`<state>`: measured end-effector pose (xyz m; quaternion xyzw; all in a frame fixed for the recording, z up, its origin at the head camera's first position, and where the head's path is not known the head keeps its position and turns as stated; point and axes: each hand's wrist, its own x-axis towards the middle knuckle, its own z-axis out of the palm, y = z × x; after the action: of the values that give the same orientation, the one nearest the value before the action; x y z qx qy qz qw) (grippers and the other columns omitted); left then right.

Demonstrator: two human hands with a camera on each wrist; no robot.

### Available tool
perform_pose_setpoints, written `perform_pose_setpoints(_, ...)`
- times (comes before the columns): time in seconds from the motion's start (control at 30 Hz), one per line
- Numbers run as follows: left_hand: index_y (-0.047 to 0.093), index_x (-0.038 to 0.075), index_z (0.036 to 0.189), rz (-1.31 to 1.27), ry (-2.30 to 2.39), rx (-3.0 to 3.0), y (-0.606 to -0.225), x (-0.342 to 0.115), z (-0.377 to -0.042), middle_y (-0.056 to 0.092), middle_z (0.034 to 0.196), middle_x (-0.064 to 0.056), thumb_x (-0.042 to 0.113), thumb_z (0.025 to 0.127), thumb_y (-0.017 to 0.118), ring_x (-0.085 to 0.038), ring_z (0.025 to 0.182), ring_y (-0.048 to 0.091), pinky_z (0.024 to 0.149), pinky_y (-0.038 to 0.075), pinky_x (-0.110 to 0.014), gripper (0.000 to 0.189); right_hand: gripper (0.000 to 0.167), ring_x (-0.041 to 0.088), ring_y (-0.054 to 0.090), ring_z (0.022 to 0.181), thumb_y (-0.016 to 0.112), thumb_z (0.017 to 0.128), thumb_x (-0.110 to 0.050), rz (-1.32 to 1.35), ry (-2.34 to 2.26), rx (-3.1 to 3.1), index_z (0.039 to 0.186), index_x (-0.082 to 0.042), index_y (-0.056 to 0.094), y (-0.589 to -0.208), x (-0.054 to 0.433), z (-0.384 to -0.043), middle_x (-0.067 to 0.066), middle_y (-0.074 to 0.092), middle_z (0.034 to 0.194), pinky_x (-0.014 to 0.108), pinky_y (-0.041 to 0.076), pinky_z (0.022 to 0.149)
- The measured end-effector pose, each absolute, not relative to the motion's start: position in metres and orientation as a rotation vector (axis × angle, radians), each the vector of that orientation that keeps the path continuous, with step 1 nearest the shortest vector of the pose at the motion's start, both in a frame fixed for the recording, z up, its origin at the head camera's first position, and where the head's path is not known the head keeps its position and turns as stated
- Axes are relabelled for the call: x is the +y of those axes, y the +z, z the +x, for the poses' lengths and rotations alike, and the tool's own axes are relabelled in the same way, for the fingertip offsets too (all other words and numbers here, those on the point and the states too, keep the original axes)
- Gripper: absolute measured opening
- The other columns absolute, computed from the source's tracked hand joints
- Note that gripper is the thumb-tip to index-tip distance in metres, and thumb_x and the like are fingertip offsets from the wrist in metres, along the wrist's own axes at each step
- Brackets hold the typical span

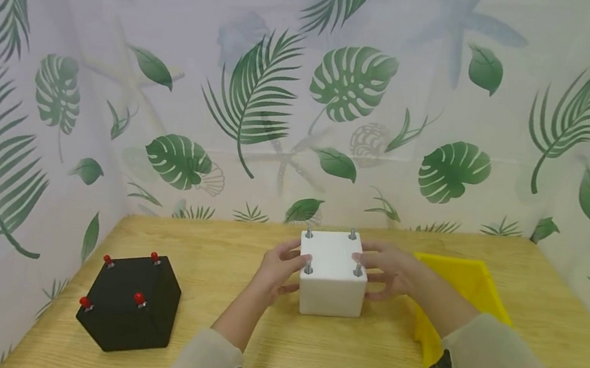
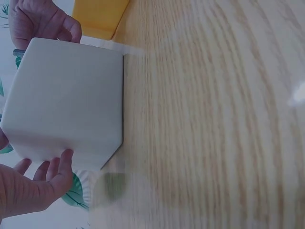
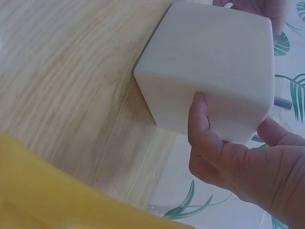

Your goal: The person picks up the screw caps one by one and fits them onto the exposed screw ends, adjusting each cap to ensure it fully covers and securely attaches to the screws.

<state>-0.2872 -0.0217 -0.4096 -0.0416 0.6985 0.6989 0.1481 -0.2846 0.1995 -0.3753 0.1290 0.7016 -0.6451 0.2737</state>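
A white block [image 1: 331, 296] sits on the table with threaded metal studs [image 1: 358, 270] standing up from the corners of its top. My left hand [image 1: 278, 271] holds its left side, with the thumb at the top edge near a front stud. On the opposite side my right hand [image 1: 393, 268] grips it, thumb over the top edge and fingers down the side face. In the right wrist view, the fingertips [image 3: 200, 102] press on the smooth white face. The left wrist view shows the left fingers [image 2: 66, 164] against the other side face.
To the left on the wooden table [image 1: 229, 250] stands a black block [image 1: 132, 312] with red-tipped posts [image 1: 140, 299] on top. A yellow bin [image 1: 494, 294] is at the right, partly behind the right forearm. Leaf-printed cloth [image 1: 294, 108] hangs around the table.
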Motion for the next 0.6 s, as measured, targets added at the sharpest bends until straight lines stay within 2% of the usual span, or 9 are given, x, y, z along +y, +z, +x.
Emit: perform_pose_setpoints(0.6,0.049,0.015,0.139,-0.115,1.982,2.065,-0.411,-0.026,-0.263,0.052,0.134,-0.014,0.019,0.087,0.068,-0.031,0.121,0.051,0.086,0.051,-0.052,0.055,0.063,0.043,0.038,0.126,0.056,0.095,-0.026,0.344,-1.734,1.941,0.149,-0.013,0.025,-0.378,0.196,-0.258,0.024,0.033,0.144,0.055,0.050,0.084)
